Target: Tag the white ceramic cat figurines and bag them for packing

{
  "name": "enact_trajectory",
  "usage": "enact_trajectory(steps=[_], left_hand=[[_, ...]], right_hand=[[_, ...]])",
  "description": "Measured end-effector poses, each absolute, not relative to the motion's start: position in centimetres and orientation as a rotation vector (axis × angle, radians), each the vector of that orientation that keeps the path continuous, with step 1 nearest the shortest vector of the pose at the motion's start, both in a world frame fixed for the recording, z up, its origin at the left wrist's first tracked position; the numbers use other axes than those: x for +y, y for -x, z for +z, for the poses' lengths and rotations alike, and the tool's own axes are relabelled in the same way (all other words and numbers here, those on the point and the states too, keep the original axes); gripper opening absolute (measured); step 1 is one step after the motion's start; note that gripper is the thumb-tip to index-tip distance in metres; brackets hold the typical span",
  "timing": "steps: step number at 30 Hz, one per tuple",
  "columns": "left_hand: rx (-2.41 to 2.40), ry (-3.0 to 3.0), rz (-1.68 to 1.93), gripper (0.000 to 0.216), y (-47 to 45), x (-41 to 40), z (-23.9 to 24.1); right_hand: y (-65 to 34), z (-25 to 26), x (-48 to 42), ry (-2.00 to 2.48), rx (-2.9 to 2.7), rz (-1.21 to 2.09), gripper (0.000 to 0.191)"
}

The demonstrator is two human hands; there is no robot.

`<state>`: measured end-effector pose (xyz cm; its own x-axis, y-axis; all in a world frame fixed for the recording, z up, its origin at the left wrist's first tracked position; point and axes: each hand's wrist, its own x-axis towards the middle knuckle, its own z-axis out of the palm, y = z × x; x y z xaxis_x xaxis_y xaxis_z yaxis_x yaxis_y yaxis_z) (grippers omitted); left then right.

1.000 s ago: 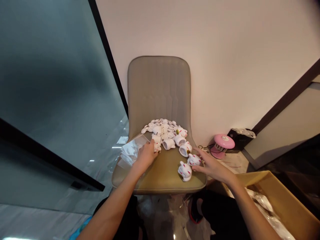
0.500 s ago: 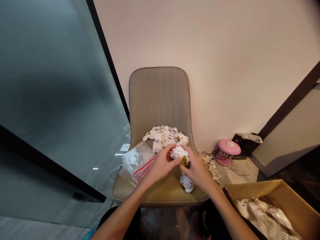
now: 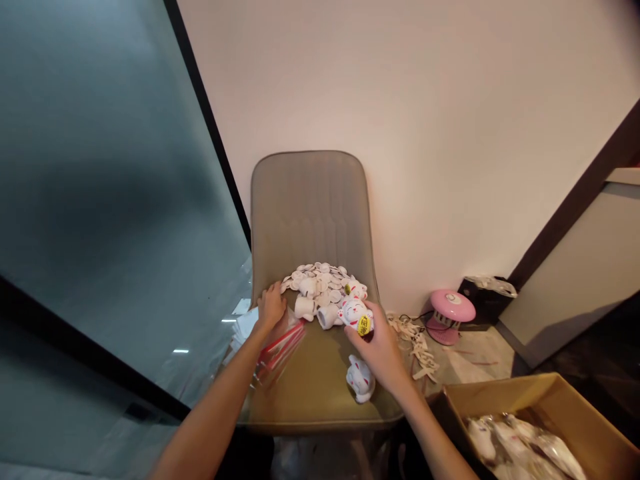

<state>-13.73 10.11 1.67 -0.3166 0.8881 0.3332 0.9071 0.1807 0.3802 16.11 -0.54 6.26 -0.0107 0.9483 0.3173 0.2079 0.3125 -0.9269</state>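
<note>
My right hand (image 3: 379, 347) is closed round a white lucky-cat figurine (image 3: 356, 313) with a yellow tag, held just above the beige chair seat (image 3: 320, 393). My left hand (image 3: 271, 308) reaches to the left edge of a pile of small white discs (image 3: 320, 275) at the back of the seat, fingers curled at the discs; what they hold is hidden. Its forearm lies over clear zip bags with red strips (image 3: 280, 343). Several more white figurines (image 3: 305, 307) lie beside the pile. Another cat figurine (image 3: 359, 379) lies on the seat under my right wrist.
An open cardboard box (image 3: 500, 407) with bagged figurines stands at the lower right. A pink round gadget (image 3: 449, 313) and a heap of pale strips (image 3: 415, 337) lie on the floor by the wall. A glass panel with a dark frame (image 3: 205, 120) runs along the left.
My right hand took up a cat figurine; both hands met on it. Now the left hand has gone back left to the disc pile, and the right alone keeps the figurine.
</note>
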Motion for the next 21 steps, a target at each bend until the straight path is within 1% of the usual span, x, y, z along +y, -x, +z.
enact_trajectory(steps=[1, 5, 7, 9, 11, 14, 15, 17, 18, 21], left_hand=[[-2.390, 1.804, -0.804, 0.037, 13.4, 10.3, 1.6], [-2.401, 1.760, -0.848, 0.024, 12.6, 11.1, 2.2], [-2.392, 1.727, -0.912, 0.025, 12.7, 11.3, 3.1], [-2.370, 1.687, -1.000, 0.029, 12.8, 11.4, 4.3], [-2.343, 1.668, -1.091, 0.033, 12.3, 11.0, 5.8], [-2.271, 1.770, -1.226, 0.033, 10.1, 9.0, 7.8], [-2.219, 1.840, -1.303, 0.032, 9.0, 7.9, 8.3], [-2.052, 1.997, -1.745, 0.029, 6.5, 5.2, 9.0], [-2.008, 2.044, -1.899, 0.028, 5.3, 3.7, 9.1], [-2.041, 2.155, -2.260, 0.027, 2.3, -0.2, 8.5]], right_hand=[[-16.1, 6.4, -0.6, 1.125, -1.475, 0.849, 0.053], [-15.9, 6.6, -0.7, 1.124, -1.450, 0.866, 0.053], [-15.6, 6.5, -0.4, 1.086, -1.351, 0.938, 0.052], [-15.3, 6.4, 0.0, 1.009, -1.187, 1.120, 0.048], [-14.9, 6.4, 0.5, 0.877, -0.966, 1.368, 0.041], [-14.5, 6.9, 0.8, 0.646, -0.620, 1.642, 0.036], [-14.4, 7.2, 0.8, 0.590, -0.535, 1.691, 0.035], [-14.2, 7.5, 0.7, 0.529, -0.429, 1.737, 0.035], [-14.1, 7.7, 0.7, 0.517, -0.401, 1.744, 0.035], [-14.0, 7.7, 0.7, 0.504, -0.373, 1.760, 0.032]])
